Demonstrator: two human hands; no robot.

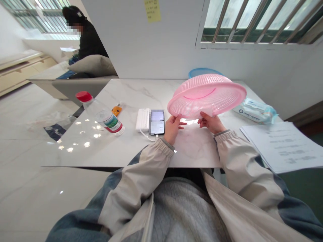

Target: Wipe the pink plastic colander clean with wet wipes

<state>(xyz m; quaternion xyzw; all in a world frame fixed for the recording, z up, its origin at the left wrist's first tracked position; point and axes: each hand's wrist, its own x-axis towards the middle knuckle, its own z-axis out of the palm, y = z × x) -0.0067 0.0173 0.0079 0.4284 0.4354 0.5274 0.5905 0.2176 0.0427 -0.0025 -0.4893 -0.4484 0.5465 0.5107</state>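
A pink perforated plastic basket [207, 95] is held upside down and tilted above the white marble table [106, 148]. My left hand [174, 126] grips its near rim from below, fingers curled. My right hand [210, 122] holds the rim a little to the right and pinches a white wipe [203, 114] against it. Both sleeves are beige and blue.
A phone [156, 122] lies next to a white power bank [143, 119] left of my hands. A clear water bottle with a red cap [102, 116] lies further left. A wet-wipes pack [254, 110], papers [280, 144] and a blue basin [202, 72] are to the right. Another person sits far left.
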